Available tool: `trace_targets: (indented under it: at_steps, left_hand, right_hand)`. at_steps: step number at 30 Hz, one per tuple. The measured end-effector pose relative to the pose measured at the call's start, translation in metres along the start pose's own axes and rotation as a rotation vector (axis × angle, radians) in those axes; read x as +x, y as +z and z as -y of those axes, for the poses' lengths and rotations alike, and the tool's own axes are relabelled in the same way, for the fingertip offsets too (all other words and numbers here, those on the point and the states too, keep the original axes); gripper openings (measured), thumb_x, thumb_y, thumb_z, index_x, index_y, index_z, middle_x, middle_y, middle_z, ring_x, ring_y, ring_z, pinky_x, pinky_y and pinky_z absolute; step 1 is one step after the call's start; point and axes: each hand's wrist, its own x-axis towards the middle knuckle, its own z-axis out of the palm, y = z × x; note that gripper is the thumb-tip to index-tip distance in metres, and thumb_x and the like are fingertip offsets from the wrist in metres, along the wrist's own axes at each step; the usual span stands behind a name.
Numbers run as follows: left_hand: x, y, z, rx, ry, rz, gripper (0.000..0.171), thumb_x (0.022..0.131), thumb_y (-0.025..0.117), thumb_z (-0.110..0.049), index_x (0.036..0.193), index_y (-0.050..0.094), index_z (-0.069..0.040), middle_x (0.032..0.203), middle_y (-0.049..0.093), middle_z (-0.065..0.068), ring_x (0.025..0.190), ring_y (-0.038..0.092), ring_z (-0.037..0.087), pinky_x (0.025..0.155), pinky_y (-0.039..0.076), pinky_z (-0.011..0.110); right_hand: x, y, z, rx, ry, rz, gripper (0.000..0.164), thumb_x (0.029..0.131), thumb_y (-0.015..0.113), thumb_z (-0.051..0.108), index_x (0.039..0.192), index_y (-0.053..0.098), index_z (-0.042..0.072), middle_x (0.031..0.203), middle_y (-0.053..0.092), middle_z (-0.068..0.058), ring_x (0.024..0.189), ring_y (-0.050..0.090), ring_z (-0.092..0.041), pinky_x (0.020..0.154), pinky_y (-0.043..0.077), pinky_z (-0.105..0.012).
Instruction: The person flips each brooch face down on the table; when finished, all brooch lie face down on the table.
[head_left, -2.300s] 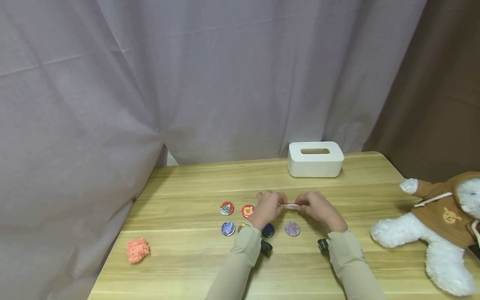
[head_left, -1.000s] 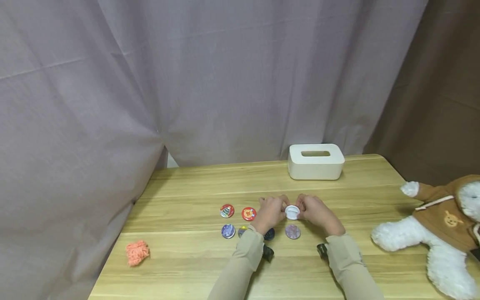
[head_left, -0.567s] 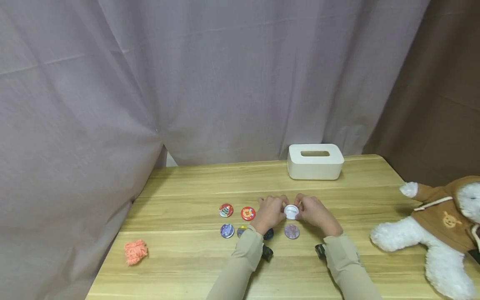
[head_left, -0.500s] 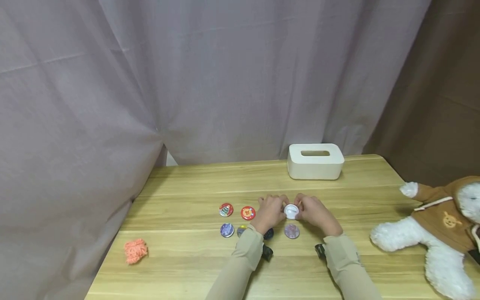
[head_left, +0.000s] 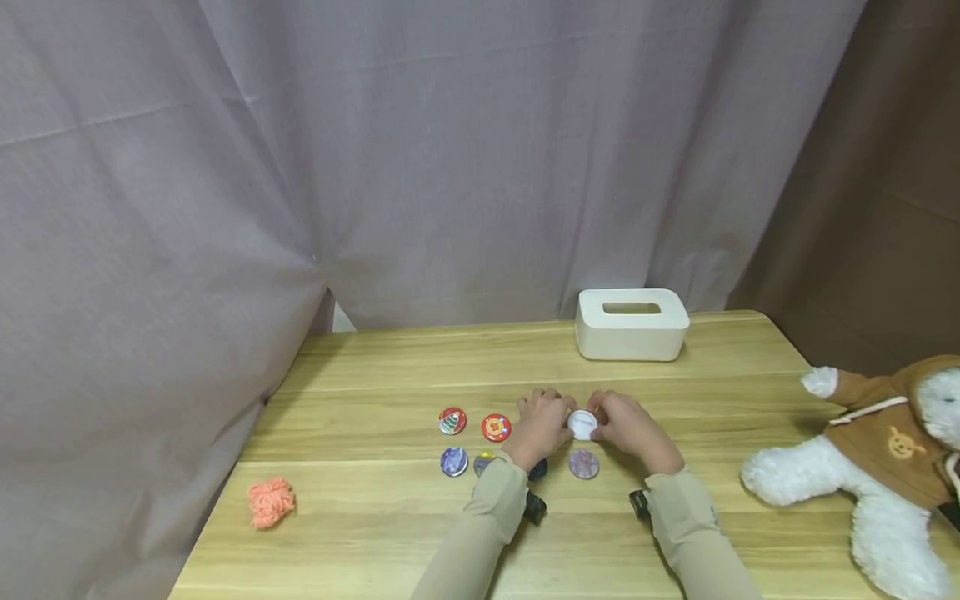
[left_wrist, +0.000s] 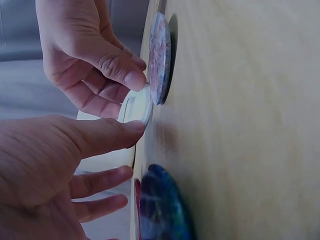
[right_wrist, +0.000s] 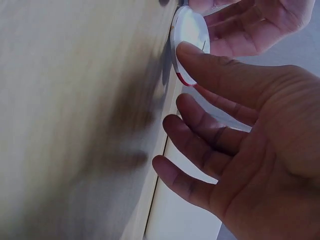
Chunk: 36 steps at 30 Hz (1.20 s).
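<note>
The left hand and right hand pinch opposite edges of a white-backed button badge, thumbs and fingers closed to its thin rim; holding both sides probably steadies it and leaves the back exposed. It is just beyond the mottled purple badge and right of the red-and-gold badge. Gaps between the badges presumably leave finger room. Far behind stands the white tissue box.

A wood-grained surface is backed by a creased grey curtain; at right, what seems brown cloth is dimly lit.
</note>
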Motion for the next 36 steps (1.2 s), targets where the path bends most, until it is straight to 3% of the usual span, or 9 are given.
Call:
trace_targets:
  at_steps: [12, 23, 30, 36]
  left_hand:
    - [-0.0028, 0.0011, -0.0015, 0.013, 0.011, 0.036, 0.019, 0.088, 0.078, -0.025, 0.106, 0.074, -0.018, 0.117, 0.066, 0.004, 0.116, 0.055, 0.024, 0.094, 0.04, 0.052]
    - [-0.0076, 0.0007, -0.0018, 0.02, -0.012, 0.077, 0.019, 0.093, 0.073, -0.028, 0.11, 0.073, -0.018, 0.12, 0.061, 0.004, 0.117, 0.051, 0.026, 0.089, 0.04, 0.044]
    - [-0.006, 0.001, -0.0008, 0.012, -0.015, 0.07, 0.018, 0.094, 0.072, -0.028, 0.108, 0.072, -0.018, 0.123, 0.061, 0.004, 0.118, 0.051, 0.028, 0.091, 0.042, 0.049]
    - [-0.006, 0.0013, 0.0035, -0.037, -0.009, 0.069, 0.013, 0.094, 0.071, -0.03, 0.096, 0.069, -0.018, 0.118, 0.062, 0.003, 0.117, 0.051, 0.027, 0.086, 0.039, 0.043]
  right_hand:
    - [0.0014, 0.0025, -0.0023, -0.075, -0.051, 0.025, 0.02, 0.078, 0.077, -0.002, 0.097, 0.07, 0.0, 0.084, 0.055, -0.005, 0.079, 0.051, -0.021, 0.074, 0.047, -0.043]
    - [-0.0011, 0.0055, -0.0008, -0.084, -0.028, 0.064, 0.021, 0.081, 0.074, -0.001, 0.102, 0.071, -0.003, 0.093, 0.059, -0.009, 0.092, 0.055, -0.031, 0.083, 0.046, -0.057]
    - [0.0002, 0.0025, 0.0003, -0.081, -0.029, 0.061, 0.018, 0.082, 0.073, -0.003, 0.1, 0.071, -0.002, 0.091, 0.059, -0.01, 0.089, 0.056, -0.03, 0.079, 0.048, -0.054]
    - [-0.0023, -0.003, 0.002, -0.045, -0.046, 0.029, 0.023, 0.079, 0.071, -0.006, 0.103, 0.068, -0.008, 0.088, 0.059, -0.011, 0.083, 0.056, -0.028, 0.075, 0.05, -0.05]
